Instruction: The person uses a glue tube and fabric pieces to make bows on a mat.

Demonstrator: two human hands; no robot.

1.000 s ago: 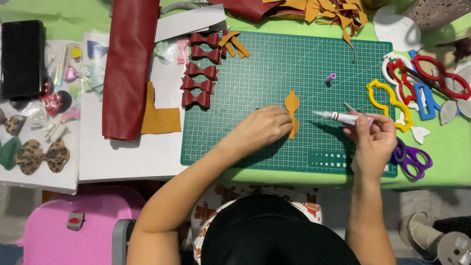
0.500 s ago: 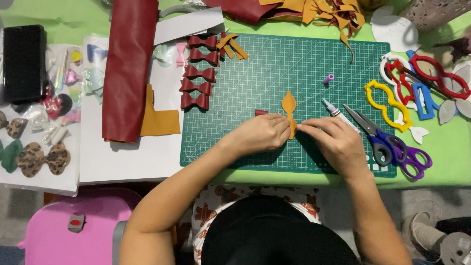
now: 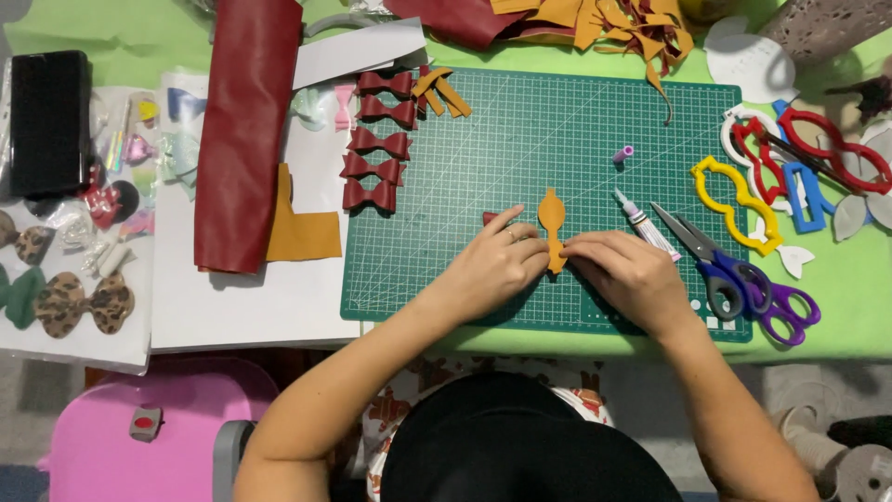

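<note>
A mustard-yellow leather cut-out (image 3: 552, 216), narrow with a rounded top, lies on the green cutting mat (image 3: 520, 139). My left hand (image 3: 492, 270) and my right hand (image 3: 621, 275) meet at its lower end, fingertips pinching the piece from both sides. A small dark red scrap (image 3: 490, 217) peeks out by my left fingers. A small glue tube (image 3: 645, 223) lies on the mat just right of my right hand, its purple cap (image 3: 623, 153) farther up.
Purple and blue scissors (image 3: 743, 279) lie at the mat's right edge. Coloured plastic templates (image 3: 743, 200) sit to the right. Several dark red bows (image 3: 376, 139) line the mat's left side, beside a red leather roll (image 3: 243, 130) and mustard piece (image 3: 299, 232).
My right hand has put the glue tube down on the mat and come left to the mustard piece, where both hands now pinch it.
</note>
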